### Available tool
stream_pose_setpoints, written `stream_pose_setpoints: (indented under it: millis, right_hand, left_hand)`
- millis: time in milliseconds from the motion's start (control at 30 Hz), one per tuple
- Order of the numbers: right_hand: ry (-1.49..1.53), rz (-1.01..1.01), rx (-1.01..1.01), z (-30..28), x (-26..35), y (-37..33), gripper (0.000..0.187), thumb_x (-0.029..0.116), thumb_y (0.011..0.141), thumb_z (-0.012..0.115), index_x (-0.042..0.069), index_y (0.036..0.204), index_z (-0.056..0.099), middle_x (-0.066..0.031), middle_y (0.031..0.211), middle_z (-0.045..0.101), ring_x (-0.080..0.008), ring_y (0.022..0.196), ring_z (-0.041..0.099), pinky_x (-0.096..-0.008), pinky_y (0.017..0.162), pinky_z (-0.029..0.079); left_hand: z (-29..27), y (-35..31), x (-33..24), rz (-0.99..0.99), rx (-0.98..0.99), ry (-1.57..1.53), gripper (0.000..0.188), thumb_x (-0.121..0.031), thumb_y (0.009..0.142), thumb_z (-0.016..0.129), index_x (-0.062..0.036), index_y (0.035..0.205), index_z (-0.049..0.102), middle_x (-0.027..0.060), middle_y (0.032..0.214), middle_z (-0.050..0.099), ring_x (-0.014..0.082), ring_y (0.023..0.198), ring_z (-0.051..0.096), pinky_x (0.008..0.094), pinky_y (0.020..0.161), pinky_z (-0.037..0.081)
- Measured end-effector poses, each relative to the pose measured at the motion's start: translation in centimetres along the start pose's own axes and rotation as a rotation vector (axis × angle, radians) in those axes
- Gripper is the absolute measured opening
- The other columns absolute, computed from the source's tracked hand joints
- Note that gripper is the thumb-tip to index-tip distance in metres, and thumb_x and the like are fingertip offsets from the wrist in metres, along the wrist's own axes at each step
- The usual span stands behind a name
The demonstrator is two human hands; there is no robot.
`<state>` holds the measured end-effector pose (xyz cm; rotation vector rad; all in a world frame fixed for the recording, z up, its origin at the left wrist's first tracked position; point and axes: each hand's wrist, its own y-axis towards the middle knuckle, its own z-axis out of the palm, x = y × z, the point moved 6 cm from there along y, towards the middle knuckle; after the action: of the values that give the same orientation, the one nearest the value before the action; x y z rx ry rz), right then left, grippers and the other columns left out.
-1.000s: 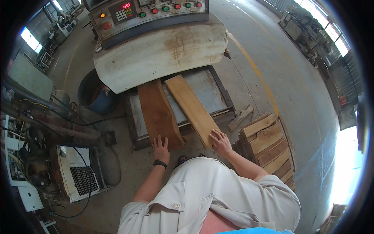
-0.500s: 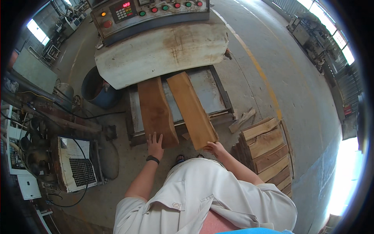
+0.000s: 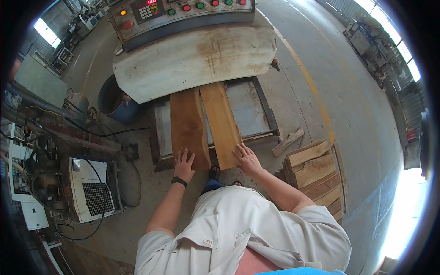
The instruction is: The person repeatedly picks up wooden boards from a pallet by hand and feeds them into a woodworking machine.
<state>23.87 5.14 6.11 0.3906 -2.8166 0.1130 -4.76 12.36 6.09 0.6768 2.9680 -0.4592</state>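
Two wooden planks lie side by side on the metal bed (image 3: 250, 107) of a machine, their far ends hidden under its pale, rust-stained hood (image 3: 183, 59). The left one is a darker brown plank (image 3: 187, 121) with a wavy right edge. My left hand (image 3: 184, 167) rests on its near end, fingers spread flat. To the right lies a lighter plank (image 3: 222, 126), angled slightly, a narrow gap between the two. My right hand (image 3: 247, 160) touches this plank's right edge near its near end, with the fingers stretched out. Both near ends overhang the bed's front.
Above the hood is a control panel (image 3: 183, 11) with buttons and a lit display. A stack of boards (image 3: 316, 174) stands at my right, a loose wood scrap (image 3: 288, 141) beside it. A blue barrel (image 3: 117, 103) and a cable (image 3: 101, 135) are on the left.
The lighter plank has shifted left and forward, closer to the darker one, and its far end is now under the hood. My right hand has moved from its near-end corner to its right edge.
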Motion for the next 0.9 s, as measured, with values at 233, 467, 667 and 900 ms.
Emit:
stream_pose_setpoints:
  millis: [233,467,667,900]
  right_hand:
    - [-0.022,0.058,0.044,0.0,-1.2,10.0,0.077,0.020,0.075,0.079,0.014,0.145,0.048,-0.0170,0.154,0.036,-0.0353,0.145,0.029,-0.0447,0.118,0.029]
    - [0.032,0.092,0.039,-1.1,-4.0,18.0,0.064,0.011,0.077,0.075,0.014,0.137,0.054,-0.0156,0.152,0.039,-0.0351,0.145,0.032,-0.0441,0.115,0.035]
    - [-0.016,0.096,0.066,-2.9,-5.7,21.9,0.063,0.011,0.075,0.076,0.014,0.135,0.055,-0.0140,0.149,0.042,-0.0337,0.143,0.035,-0.0433,0.113,0.038]
    - [-0.118,0.193,0.038,-3.2,-5.8,25.0,0.046,0.009,0.083,0.063,0.012,0.128,0.058,-0.0159,0.135,0.050,-0.0347,0.131,0.045,-0.0448,0.103,0.045]
  left_hand:
    - [-1.7,5.2,2.2,-0.018,0.064,-0.013,0.089,-0.019,0.074,0.084,-0.0225,0.151,0.040,0.0132,0.162,0.019,0.0405,0.148,0.022,0.0547,0.118,0.031]
    - [-3.5,10.5,3.0,-0.009,0.079,0.003,0.090,-0.024,0.074,0.084,-0.0207,0.152,0.038,0.0154,0.161,0.021,0.0435,0.146,0.024,0.0555,0.116,0.034]
    - [-4.1,13.4,3.0,0.009,0.054,-0.001,0.087,-0.026,0.075,0.083,-0.0191,0.150,0.040,0.0164,0.160,0.022,0.0440,0.145,0.027,0.0578,0.113,0.036]
    - [-5.6,16.6,3.2,-0.003,0.087,0.012,0.087,-0.028,0.076,0.083,-0.0191,0.150,0.040,0.0163,0.160,0.023,0.0434,0.143,0.030,0.0579,0.112,0.037]
